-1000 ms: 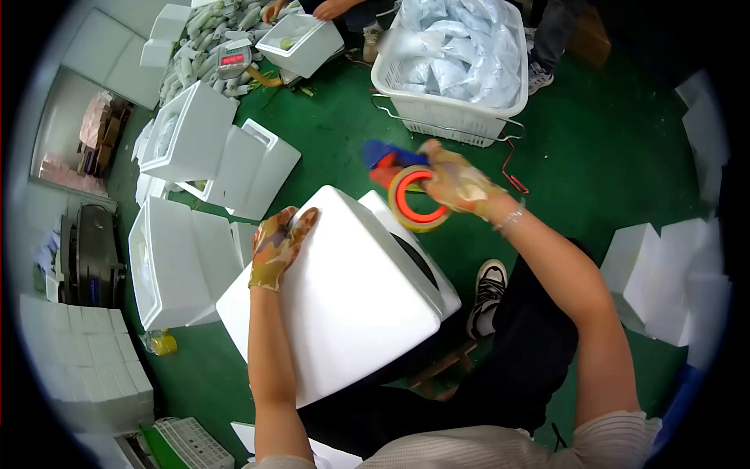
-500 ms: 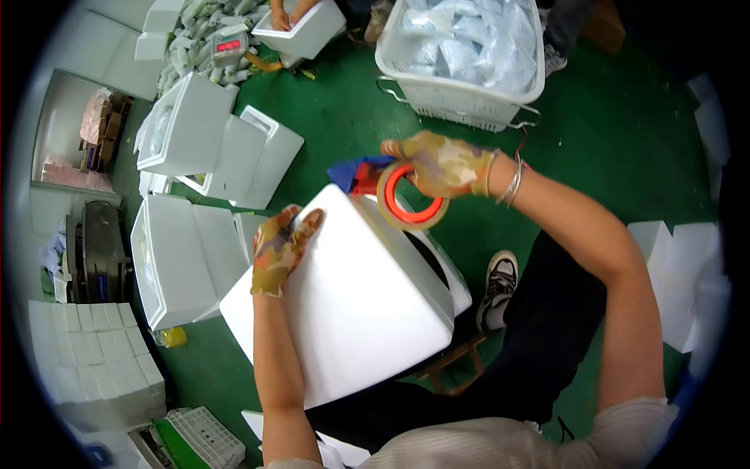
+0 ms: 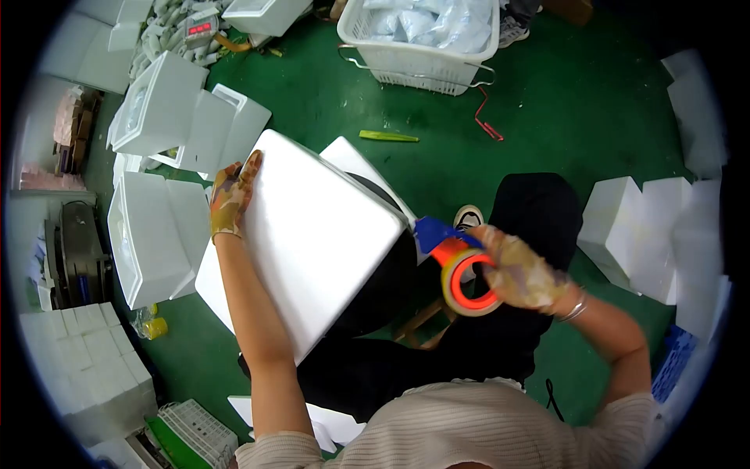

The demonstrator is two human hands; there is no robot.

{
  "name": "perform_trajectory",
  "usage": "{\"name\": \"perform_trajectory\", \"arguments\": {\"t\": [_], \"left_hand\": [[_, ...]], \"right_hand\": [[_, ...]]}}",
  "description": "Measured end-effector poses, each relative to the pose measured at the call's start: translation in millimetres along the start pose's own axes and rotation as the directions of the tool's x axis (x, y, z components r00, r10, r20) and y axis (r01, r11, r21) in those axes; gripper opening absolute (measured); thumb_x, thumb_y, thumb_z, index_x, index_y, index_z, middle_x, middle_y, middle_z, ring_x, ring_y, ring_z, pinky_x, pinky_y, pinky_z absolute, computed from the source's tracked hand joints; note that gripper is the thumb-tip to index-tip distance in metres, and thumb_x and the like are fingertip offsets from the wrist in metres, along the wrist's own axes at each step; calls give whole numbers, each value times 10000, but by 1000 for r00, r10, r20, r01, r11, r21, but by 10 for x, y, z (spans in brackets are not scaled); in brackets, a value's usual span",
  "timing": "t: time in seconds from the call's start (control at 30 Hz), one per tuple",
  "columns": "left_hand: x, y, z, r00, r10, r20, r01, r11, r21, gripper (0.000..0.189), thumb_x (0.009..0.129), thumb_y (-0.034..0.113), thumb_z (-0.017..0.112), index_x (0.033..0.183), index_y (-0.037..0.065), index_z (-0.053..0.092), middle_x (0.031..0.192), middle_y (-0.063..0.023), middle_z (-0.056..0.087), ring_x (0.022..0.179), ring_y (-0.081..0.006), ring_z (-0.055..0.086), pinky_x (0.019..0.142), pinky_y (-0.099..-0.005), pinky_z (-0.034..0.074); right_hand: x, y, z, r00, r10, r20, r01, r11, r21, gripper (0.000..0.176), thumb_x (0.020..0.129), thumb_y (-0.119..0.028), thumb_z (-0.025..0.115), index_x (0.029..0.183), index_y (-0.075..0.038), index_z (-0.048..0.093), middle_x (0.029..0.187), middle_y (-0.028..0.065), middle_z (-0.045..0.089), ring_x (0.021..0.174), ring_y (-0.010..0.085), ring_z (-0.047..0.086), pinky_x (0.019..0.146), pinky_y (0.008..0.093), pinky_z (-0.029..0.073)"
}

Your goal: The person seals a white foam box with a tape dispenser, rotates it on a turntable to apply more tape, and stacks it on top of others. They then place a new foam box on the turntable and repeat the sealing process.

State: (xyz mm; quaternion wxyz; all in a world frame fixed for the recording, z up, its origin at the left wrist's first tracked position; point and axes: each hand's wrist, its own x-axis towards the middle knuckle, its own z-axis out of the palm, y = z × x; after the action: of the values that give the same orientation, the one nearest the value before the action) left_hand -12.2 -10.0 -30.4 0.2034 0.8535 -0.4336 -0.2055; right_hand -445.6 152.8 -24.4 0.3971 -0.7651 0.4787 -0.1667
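A white foam box rests tilted across my lap, its smooth face turned up. Over its far left edge, my left hand in a camouflage glove grips the box, thumb along the face and the other fingers down the side. My right hand, gloved alike and slightly blurred, is closed around a tape dispenser with a blue front and a red-orange roll core. The dispenser's blue end is right at the box's right corner. A second white foam piece shows behind the box.
Foam boxes stand at the left, and more foam boxes at the right. Ahead is a white basket of bagged contents. A green leaf-like strip and a red strap lie on the green floor.
My right hand has swung the tape dispenser from the box's far corner down and right to its right corner. My left hand keeps its hold; the whole view has shifted.
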Motion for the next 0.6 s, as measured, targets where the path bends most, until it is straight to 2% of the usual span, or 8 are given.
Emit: {"name": "perform_trajectory", "arguments": {"t": [0.03,0.17,0.27,0.3,0.37,0.43,0.53,0.6], "left_hand": [[0,-12,-9,1000,-19,-18,19,1000,16,826,697,670,663,1215,32,580,1185,-150,616,1104,-289,572,991,-344,395],[-123,-99,-127,968,215,-129,-201,973,110,661,832,550,585,1251,40,547,1174,-155,611,1103,-308,565,1005,-376,381],[-643,-301,-168,731,624,-276,-559,780,282,554,867,340,605,1303,27,465,1270,-213,501,1190,-369,468,1029,-426,346],[-924,-402,-182,711,686,-154,-698,715,-39,605,855,250,633,1358,5,404,1404,-210,393,1320,-343,342,1101,-384,247],[-1647,-613,-272,552,825,120,-827,560,-46,665,801,306,679,1348,28,423,1417,-208,378,1352,-352,303,1129,-435,181],[-2425,-412,-570,392,738,549,-903,423,76,803,767,451,691,1394,55,383,1470,-205,306,1396,-357,226,1139,-483,89],[-2746,-451,-569,403,645,649,-903,396,166,938,679,572,703,1415,91,375,1491,-223,251,1399,-406,189,1122,-536,81],[-2681,-384,-445,430,713,554,-899,393,193,918,672,540,717,1394,72,399,1480,-237,260,1386,-424,205,1118,-532,111]], "right_hand": [[-28,-84,150,990,-134,-51,122,974,-192,433,699,45,500,1130,84,487,957,263,563,861,416,584,756,440,482],[266,-362,397,942,-91,-324,73,995,-66,328,692,53,462,1019,41,442,859,271,551,813,463,551,690,476,470],[722,-152,581,917,-151,-369,136,989,-67,378,714,26,463,1091,48,445,902,286,563,823,473,547,691,479,465],[911,-71,597,890,-221,-399,193,975,-108,491,717,14,472,1204,65,448,955,296,571,843,462,551,710,467,467],[1282,-219,424,913,-216,-347,188,976,-113,343,711,48,437,1052,36,475,843,278,586,794,489,557,680,488,459],[1764,-208,452,969,-166,-184,163,986,-29,401,702,42,445,1099,27,493,862,284,605,828,473,580,696,478,468],[2325,-268,567,919,-347,-187,335,937,-95,497,715,10,450,1209,-14,500,955,277,625,908,428,608,733,444,480],[2532,-422,516,967,-254,-9,252,962,-108,491,769,-9,422,1254,6,500,1088,247,611,946,385,614,778,398,483]]}}
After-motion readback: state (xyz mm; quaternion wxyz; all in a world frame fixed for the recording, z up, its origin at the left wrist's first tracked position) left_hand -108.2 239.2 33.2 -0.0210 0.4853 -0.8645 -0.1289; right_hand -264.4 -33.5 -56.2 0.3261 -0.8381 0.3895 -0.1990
